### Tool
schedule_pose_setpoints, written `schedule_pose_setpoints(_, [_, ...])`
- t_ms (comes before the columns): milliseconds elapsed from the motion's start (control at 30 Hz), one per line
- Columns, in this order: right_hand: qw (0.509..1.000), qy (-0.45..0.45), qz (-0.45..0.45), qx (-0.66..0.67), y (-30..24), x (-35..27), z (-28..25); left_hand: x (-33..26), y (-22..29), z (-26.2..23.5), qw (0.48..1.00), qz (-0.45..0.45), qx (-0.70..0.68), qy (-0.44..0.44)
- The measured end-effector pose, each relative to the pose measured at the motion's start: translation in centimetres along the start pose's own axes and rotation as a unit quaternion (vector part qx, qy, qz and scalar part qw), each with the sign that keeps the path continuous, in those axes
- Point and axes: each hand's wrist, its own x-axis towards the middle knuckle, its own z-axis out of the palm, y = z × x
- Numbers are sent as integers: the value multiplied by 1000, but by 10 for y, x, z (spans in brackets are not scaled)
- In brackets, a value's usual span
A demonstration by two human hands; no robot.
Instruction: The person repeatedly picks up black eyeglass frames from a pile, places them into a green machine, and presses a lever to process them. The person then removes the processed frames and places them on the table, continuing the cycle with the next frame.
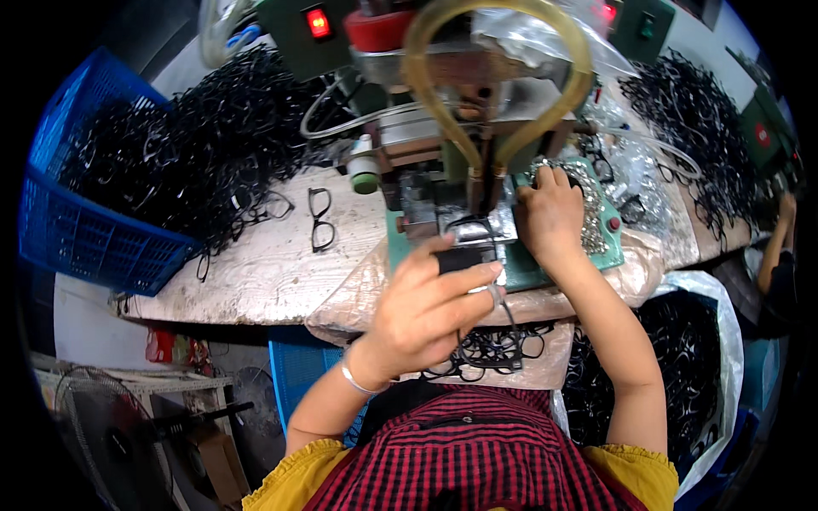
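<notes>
My left hand (422, 311) is closed on a black eyeglass frame (514, 336) in front of the press (464, 136). Part of the frame lies over the metal work plate, and a dark rectangular piece shows by my fingers. My right hand (552, 213) reaches to the right of the press, at a heap of small shiny metal parts (592, 223) on the green base. Its fingers are curled at the heap, and whatever lies between the fingertips is hidden. A yellowish tube (584, 60) loops down to the press head.
One eyeglass frame (321, 220) lies alone on the worktable (277, 294). Black frames overflow a blue crate (111, 226) at the left. More frames fill a white-lined sack (724, 341) and a pile (690, 111) at the right. A fan (111, 434) stands at lower left; another person's arm (775, 238) shows far right.
</notes>
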Motion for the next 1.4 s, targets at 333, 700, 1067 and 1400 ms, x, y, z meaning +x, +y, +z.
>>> schedule_pose_setpoints(333, [995,12,-54,-82,-16,2,12,-57,-94,-23,890,-378,0,256])
schedule_pose_setpoints(700, [912,159,171,336,33,-41,6,-19,-161,-57,827,-244,90,498])
schedule_pose_setpoints(1067, [874,117,240,406,31,-69,-13,-134,-159,-34,803,-493,330,-52])
schedule_pose_setpoints(1400, [738,144,100,652,-42,-15,-55,-112,-139,-14,814,-399,-132,401])
